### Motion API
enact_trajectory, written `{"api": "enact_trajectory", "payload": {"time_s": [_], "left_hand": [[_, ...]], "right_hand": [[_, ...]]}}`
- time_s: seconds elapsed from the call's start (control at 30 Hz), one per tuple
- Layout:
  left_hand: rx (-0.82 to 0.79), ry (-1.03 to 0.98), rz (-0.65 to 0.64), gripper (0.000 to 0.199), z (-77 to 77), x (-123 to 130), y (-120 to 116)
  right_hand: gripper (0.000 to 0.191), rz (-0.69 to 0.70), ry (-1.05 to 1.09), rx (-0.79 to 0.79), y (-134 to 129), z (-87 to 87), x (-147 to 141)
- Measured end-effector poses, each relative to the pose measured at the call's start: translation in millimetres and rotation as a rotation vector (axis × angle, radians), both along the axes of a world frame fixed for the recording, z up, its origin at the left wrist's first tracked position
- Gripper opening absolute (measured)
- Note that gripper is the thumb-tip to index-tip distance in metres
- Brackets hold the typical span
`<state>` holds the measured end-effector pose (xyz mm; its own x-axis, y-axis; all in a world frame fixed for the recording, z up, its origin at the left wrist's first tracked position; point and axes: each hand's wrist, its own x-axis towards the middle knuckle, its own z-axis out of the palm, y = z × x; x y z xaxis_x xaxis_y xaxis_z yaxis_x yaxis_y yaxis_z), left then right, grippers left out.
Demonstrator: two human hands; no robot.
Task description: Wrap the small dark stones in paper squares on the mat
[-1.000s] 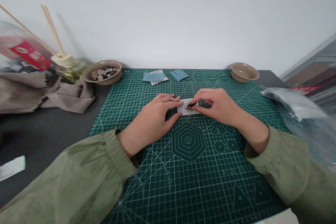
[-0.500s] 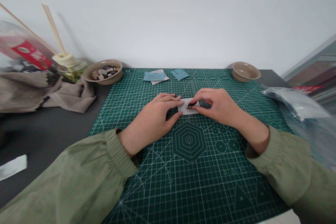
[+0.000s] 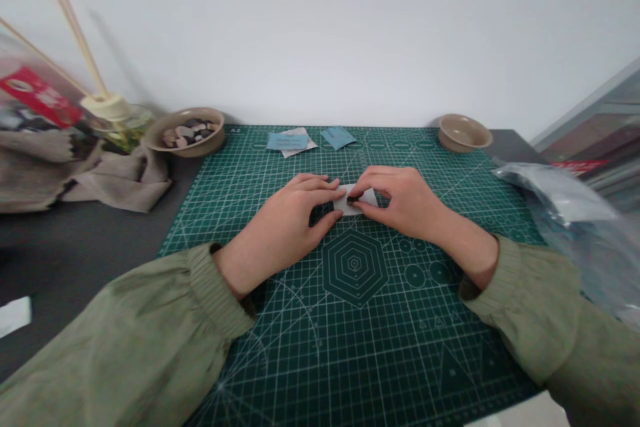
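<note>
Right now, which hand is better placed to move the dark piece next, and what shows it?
Probably the right hand: it pinches the dark piece over the paper. The left hand is at the paper's left end, not gripping the piece.

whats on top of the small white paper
A small dark object, pinched by the right hand, is over the white paper; whether it touches is unclear. The left hand overlaps the paper's left edge. What the hands and object cover is hidden.

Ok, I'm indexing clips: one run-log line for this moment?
left hand: touching white slip; right hand: pinching dark piece; beneath: green mat
</note>
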<state>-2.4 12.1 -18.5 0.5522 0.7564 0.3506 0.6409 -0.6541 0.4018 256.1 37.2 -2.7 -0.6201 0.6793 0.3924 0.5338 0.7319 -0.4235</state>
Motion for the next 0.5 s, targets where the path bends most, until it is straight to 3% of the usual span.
{"api": "enact_trajectory", "payload": {"time_s": [0.5], "left_hand": [[-0.006,-0.003,-0.001,0.038,1.0,0.4,2.2]], "right_hand": [[0.011,0.013,-0.007,-0.008,-0.8,0.3,-2.8]]}}
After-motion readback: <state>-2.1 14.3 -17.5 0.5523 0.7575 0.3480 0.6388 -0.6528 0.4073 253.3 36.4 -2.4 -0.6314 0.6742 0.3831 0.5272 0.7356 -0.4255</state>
